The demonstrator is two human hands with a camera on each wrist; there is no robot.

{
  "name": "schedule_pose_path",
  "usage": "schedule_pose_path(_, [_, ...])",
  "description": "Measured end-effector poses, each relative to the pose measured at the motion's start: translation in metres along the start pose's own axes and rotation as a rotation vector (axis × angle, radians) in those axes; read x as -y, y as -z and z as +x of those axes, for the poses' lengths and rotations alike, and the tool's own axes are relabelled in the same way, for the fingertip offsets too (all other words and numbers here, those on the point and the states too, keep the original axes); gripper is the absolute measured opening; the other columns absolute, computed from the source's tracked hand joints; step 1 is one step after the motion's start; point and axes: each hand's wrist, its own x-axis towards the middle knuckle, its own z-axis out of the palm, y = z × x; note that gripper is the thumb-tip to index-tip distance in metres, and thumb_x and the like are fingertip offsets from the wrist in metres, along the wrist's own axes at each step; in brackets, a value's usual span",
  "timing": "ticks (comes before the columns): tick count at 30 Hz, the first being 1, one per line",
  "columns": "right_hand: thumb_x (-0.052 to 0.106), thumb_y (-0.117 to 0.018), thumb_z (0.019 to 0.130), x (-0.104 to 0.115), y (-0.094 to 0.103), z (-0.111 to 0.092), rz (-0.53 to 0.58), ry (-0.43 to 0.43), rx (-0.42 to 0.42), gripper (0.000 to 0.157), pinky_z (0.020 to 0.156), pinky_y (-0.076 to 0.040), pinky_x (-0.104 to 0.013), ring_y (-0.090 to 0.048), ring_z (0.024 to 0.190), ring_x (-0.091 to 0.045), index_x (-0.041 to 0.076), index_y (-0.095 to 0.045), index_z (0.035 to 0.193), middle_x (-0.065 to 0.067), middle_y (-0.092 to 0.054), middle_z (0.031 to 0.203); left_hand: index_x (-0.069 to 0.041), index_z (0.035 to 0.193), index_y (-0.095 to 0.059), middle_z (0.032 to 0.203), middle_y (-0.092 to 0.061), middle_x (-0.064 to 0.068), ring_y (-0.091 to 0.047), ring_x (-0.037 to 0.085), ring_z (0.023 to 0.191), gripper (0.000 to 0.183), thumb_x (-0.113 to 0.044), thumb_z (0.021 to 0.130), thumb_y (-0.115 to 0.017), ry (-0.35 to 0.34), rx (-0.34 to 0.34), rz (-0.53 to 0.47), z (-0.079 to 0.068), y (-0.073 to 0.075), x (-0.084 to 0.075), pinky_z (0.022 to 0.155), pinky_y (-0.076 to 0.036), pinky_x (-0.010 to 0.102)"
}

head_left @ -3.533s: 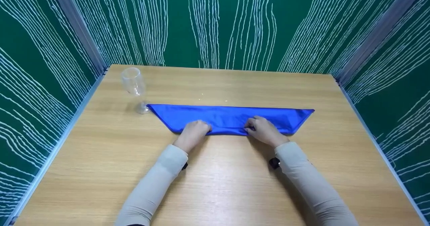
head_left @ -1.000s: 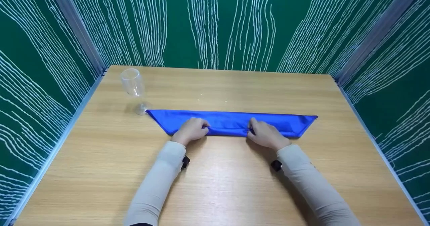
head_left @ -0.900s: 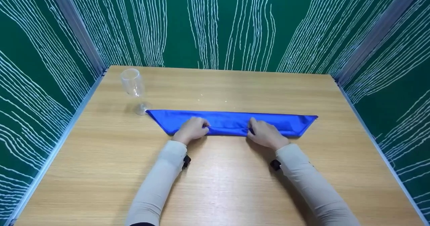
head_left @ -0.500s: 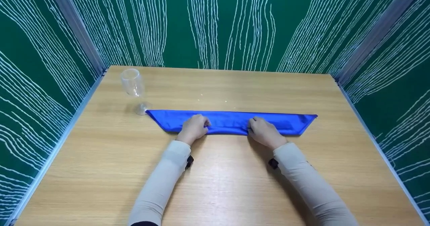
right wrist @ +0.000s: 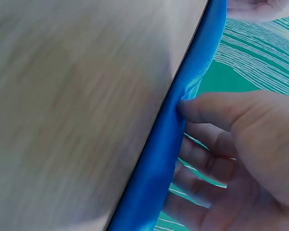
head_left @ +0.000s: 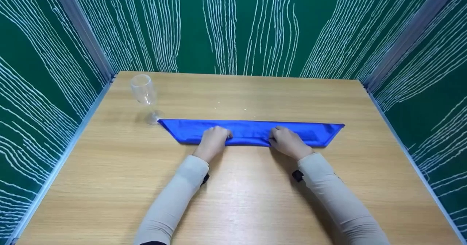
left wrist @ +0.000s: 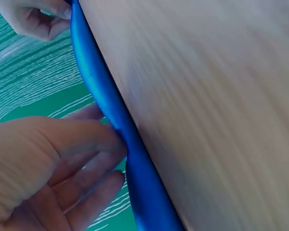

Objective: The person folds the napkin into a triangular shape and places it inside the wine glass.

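Note:
A shiny blue cloth (head_left: 248, 128) lies folded into a long strip across the middle of the table, its two ends slanting to points at the far edge. My left hand (head_left: 212, 140) pinches its near edge left of centre. The left wrist view has that thumb (left wrist: 94, 137) pressed on the rolled edge, fingers behind it. Right of centre, my right hand (head_left: 288, 140) pinches the same edge between thumb (right wrist: 207, 108) and fingers. A clear stemmed glass (head_left: 145, 92) stands upright at the strip's left tip.
The wooden table (head_left: 237, 194) is bounded at the back and sides by green panels (head_left: 255, 30) with white wavy lines. Several tiny white specks (head_left: 219, 104) lie behind the cloth.
Since the first frame, the strip has become narrower, its far edge shifting toward me. Both hands have made small shifts along the near edge. The glass has stayed put.

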Motion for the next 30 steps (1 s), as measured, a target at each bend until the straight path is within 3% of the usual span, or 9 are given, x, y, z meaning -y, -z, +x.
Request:
schedule_pose_path(9, [0.002, -0.073, 0.088, 0.0, -0.003, -0.002, 0.009, 0.005, -0.069, 0.009, 0.071, -0.056, -0.046, -0.065, 0.083, -0.031, 0.005, -0.065, 0.09, -0.009, -0.065, 0.088, -0.014, 0.115, -0.077, 0.117, -0.071, 0.005, -0.067, 0.028, 0.109, 0.042, 0.014, 0.09, -0.058, 0.041, 0.104, -0.063, -0.006, 0.007, 0.002, 0.093, -0.054, 0.041])
schedule_pose_path(17, [0.001, -0.077, 0.083, 0.004, -0.003, -0.008, -0.066, 0.054, -0.181, 0.005, 0.071, -0.058, -0.045, -0.068, 0.082, -0.031, 0.005, -0.074, 0.085, -0.009, -0.069, 0.085, -0.014, 0.117, -0.076, 0.12, -0.07, 0.005, -0.065, 0.027, 0.113, 0.045, 0.015, 0.089, -0.056, 0.037, 0.123, -0.103, -0.009, 0.009, 0.004, 0.097, -0.052, 0.041])
schedule_pose_path(21, [0.005, -0.078, 0.084, 0.007, -0.001, -0.011, -0.091, 0.06, -0.168, 0.003, 0.065, -0.058, -0.048, -0.069, 0.077, -0.032, 0.005, -0.075, 0.083, -0.009, -0.069, 0.081, -0.013, 0.117, -0.076, 0.119, -0.071, 0.005, -0.065, 0.028, 0.113, 0.034, 0.004, 0.091, -0.063, 0.023, 0.133, -0.083, -0.009, 0.01, 0.004, 0.095, -0.053, 0.043])
schedule_pose_path(25, [0.011, -0.082, 0.082, 0.008, 0.001, -0.012, -0.101, 0.076, -0.135, 0.011, 0.065, -0.058, -0.048, -0.069, 0.079, -0.032, 0.003, -0.075, 0.087, -0.011, -0.07, 0.084, -0.012, 0.115, -0.077, 0.116, -0.072, 0.005, -0.066, 0.027, 0.111, 0.026, -0.01, 0.089, -0.074, 0.015, 0.143, -0.075, -0.009, 0.011, 0.003, 0.094, -0.053, 0.043])
schedule_pose_path(30, [0.012, -0.084, 0.079, 0.009, 0.003, -0.015, -0.114, 0.091, -0.096, 0.018, 0.067, -0.059, -0.048, -0.069, 0.081, -0.033, 0.002, -0.074, 0.089, -0.011, -0.07, 0.087, -0.013, 0.109, -0.079, 0.111, -0.074, 0.002, -0.067, 0.025, 0.108, 0.023, -0.012, 0.087, -0.077, 0.023, 0.141, -0.066, -0.009, 0.011, 0.001, 0.094, -0.053, 0.041])
